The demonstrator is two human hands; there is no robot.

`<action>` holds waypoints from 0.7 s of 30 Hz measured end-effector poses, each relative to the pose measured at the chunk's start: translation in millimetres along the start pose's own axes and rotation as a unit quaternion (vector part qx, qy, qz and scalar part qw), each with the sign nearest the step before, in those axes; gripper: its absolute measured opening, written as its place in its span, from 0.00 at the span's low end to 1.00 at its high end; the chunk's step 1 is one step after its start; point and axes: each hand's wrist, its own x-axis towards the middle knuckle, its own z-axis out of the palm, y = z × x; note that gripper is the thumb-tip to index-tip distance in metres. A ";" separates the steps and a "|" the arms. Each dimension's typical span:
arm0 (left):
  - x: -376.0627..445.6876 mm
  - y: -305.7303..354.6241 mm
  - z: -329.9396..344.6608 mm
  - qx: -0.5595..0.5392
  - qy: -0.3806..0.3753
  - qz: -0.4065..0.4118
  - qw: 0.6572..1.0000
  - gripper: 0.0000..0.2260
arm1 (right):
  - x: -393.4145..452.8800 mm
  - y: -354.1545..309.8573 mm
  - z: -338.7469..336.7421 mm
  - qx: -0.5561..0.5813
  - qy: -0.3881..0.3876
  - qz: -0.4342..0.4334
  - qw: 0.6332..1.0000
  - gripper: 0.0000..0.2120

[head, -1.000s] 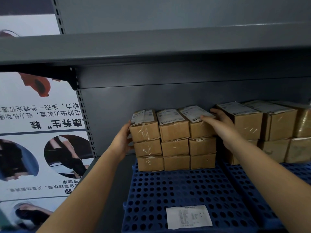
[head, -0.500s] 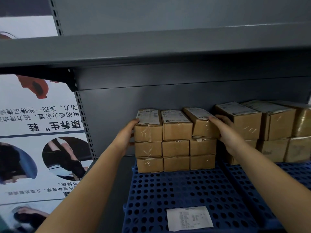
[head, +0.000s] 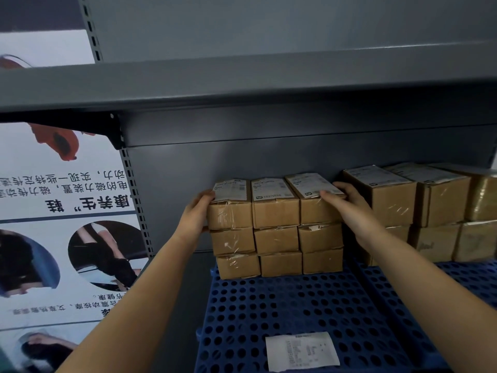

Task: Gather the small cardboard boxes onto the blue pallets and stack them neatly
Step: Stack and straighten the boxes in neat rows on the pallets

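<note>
Blue pallet [head: 290, 313] carries boxes [head: 275, 227], hands apparently squeezing.

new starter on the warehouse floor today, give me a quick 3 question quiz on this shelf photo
1. True or false: the small boxes between the hands form a block three wide and three high.
2. What lies flat on the near part of the blue pallet? A) a paper slip B) a tape roll C) a knife
3. Which box does the right hand touch, and where is the left hand?

Key
1. True.
2. A, the paper slip.
3. The top right box of the block; the left hand presses the block's left side.
</note>
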 end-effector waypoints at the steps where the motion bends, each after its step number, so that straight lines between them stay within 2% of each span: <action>1: -0.5 0.1 -0.6 0.001 -0.001 0.000 1.000 0.15 | -0.1 -0.5 -0.1 -0.001 -0.004 -0.001 1.000 0.27; 21: -7.6 -3.0 -8.3 -0.024 -0.016 -0.015 0.999 0.17 | -10.6 -10.0 -4.9 -0.017 0.017 -0.001 1.000 0.31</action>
